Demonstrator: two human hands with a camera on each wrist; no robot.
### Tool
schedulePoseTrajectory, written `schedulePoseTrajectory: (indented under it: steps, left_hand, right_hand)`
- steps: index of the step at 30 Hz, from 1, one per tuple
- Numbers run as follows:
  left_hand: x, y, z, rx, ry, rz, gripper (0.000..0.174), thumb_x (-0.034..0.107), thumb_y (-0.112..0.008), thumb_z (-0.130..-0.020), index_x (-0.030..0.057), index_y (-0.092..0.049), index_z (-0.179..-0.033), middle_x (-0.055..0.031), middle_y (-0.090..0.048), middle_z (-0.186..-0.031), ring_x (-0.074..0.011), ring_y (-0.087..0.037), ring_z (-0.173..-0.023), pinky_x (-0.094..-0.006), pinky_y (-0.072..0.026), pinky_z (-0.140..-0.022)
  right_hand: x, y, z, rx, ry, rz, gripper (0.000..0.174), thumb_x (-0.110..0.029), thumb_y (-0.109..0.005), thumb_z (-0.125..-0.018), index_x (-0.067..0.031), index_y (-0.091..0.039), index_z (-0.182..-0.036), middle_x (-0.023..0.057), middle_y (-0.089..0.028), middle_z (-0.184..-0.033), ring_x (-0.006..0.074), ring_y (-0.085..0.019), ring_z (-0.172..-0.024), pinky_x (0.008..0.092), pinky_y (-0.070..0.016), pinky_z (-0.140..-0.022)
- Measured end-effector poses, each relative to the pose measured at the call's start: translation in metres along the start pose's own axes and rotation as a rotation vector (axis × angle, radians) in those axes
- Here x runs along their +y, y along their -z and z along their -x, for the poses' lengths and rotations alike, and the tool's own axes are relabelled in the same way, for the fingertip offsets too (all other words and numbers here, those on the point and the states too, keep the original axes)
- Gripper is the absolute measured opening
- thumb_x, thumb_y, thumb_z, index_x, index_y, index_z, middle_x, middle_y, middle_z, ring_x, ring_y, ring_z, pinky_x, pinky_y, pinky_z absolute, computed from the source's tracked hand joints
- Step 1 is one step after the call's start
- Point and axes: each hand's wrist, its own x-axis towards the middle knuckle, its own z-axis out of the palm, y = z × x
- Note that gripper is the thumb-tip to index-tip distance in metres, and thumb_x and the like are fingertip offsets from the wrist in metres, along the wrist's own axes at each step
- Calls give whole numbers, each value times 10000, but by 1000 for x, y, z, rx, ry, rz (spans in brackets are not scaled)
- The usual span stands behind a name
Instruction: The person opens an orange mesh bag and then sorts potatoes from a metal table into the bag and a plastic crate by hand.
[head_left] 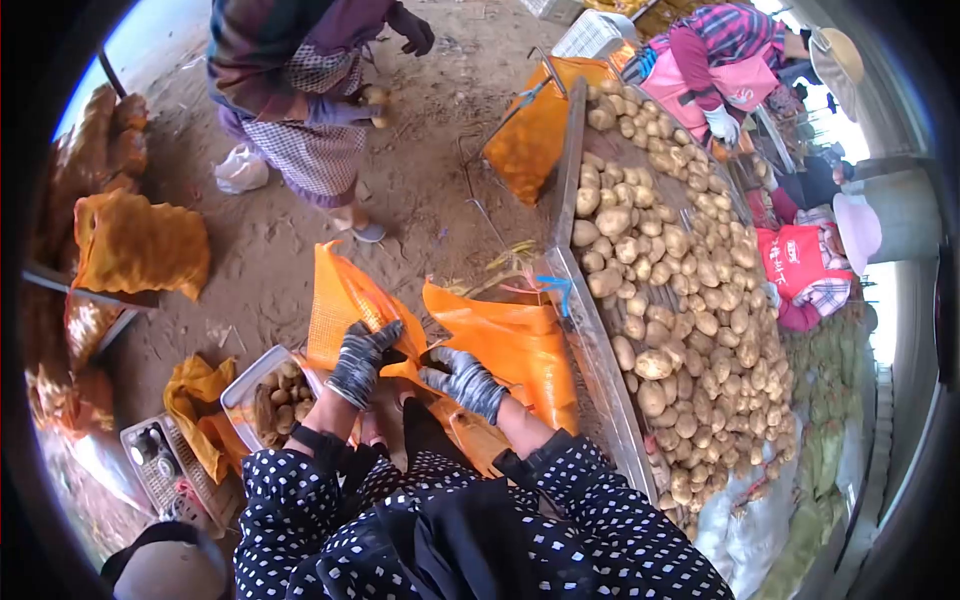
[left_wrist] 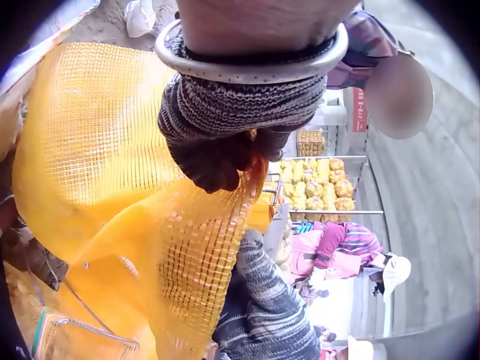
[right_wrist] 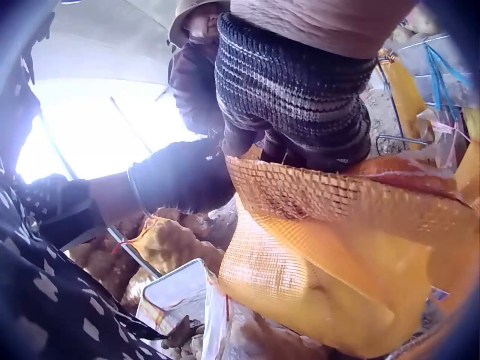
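An orange mesh bag hangs in front of my body, spread between my two gloved hands. My left hand, in a striped grey knit glove, grips the bag's edge; its dark fingertips curl over the mesh in the left wrist view. A short way to the right, my right hand pinches another part of the same edge, fingers bent over the rim. In the right wrist view the mesh drops in folds below the right glove, and the left hand is close beside it.
A metal-edged table heaped with potatoes stands at my right. At my left are a white crate holding potatoes and a grey basket. A person stands ahead; others work across the table. Filled sacks stack at far left.
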Motion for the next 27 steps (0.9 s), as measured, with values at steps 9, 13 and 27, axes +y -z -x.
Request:
schedulePoseTrajectory:
  steps: [9, 13, 27]
  left_hand:
    - [24, -17, -8, 3, -2, -496, 524, 325, -802, -706, -56, -586, -993, -89, -647, -826, -153, -604, -737, -280, -491, -647]
    - [22, -13, -7, 58, 42, -456, 534, 308, -806, -701, -60, -568, -1007, -104, -645, -847, -176, -613, -759, -301, -502, -662]
    - [-39, -92, 34, -511, -16, -725, 453, 442, -701, -782, 4, -633, -876, -95, -570, -702, -160, -523, -702, -329, -442, -633]
  right_hand:
    - [10, 37, -13, 275, 138, -125, 72, -89, -615, -815, -21, -601, -835, 48, -577, -812, 149, -534, -750, 282, -441, -689]
    - [-25, 65, -6, 372, -239, -465, 106, -237, -468, -935, -138, -505, -931, 86, -650, -954, 177, -653, -754, 296, -493, -550]
    - [92, 89, 121, 192, -278, 168, 297, -147, -690, -792, -23, -596, -1044, 28, -654, -899, 129, -599, -804, 263, -488, -728]
